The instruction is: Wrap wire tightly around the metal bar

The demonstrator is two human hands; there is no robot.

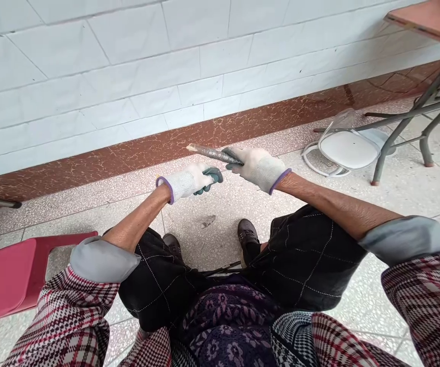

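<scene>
Only got the head camera here. The right hand (256,165), gloved, is closed around the lower end of a slim stick (204,151). The stick points up and left over the floor (189,206), pale tip outward, with a silvery wound stretch right by the fingers; can't tell if that's wire or thread.

The left hand (197,179) sits just below and left of it, apart from the stick, fingers curled in. Nothing shows in it, but the curl hides the palm, so I can't say if it's gripping anything.

My read: the step in hand is working that wound stretch, right hand steadying, left hand close by. The next move probably calls for a firm right grip, stick angle held, and the left coming in without bumping the tip.

Count: one stick, two white gloves (266,169) with purple cuffs, two dark shoes (248,232), one red folding seat (7,278) on the left, one white-seated chair (352,149) on the right, one table (426,18) partly in view above it.
</scene>
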